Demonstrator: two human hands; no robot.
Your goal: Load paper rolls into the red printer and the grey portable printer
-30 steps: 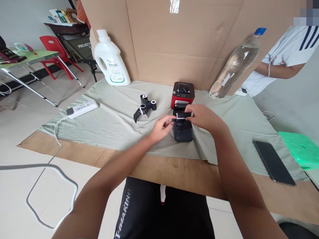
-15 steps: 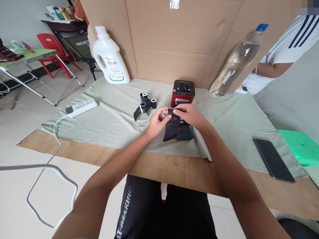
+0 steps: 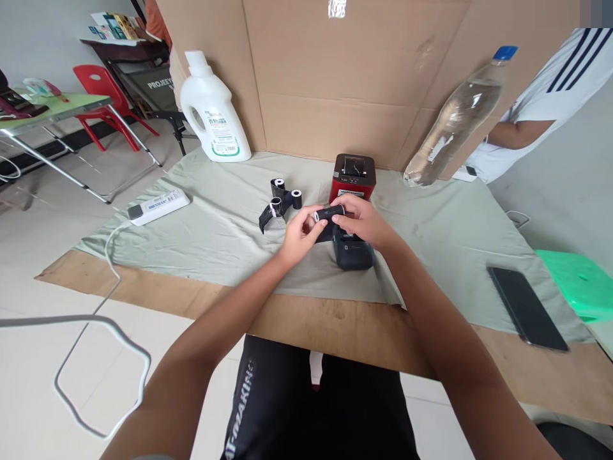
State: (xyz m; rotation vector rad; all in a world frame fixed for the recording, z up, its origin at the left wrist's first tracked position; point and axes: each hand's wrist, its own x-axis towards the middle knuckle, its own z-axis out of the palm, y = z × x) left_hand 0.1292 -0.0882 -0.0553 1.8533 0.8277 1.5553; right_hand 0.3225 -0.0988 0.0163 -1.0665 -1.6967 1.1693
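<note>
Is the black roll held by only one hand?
No, the left hand holds one end of the black roll and the right hand holds the other.

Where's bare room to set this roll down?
Bare cloth lies between right forearm and phone, and between power strip and loose rolls. Crowded: by the red box, where the left hand and right hand hold a black roll.

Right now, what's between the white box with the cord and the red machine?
Three black rolls lie there on the grey cloth, as the head view shows.
</note>
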